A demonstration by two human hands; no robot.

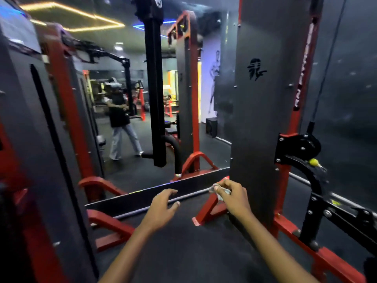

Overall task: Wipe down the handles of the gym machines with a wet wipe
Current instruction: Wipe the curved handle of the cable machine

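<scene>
Left hand [161, 203]: fingers loosely spread, holding nothing. Right hand [232, 196]: fingers pinching crumpled wet wipe [219, 190]. Nearest handle [177, 154]: black, curved, long axis near-vertical, beyond and above both sets of fingers, somewhat nearer the left.

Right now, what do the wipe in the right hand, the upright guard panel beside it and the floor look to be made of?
wipe: thin, soft white sheet, crumpled in the right hand; fabric or paper, cannot tell.
guard panel: likely sheet metal, matt dark grey paint, with visible bolt heads and a cut-out logo.
floor: dark, matt, faintly grainy; probably rubber matting.
</scene>
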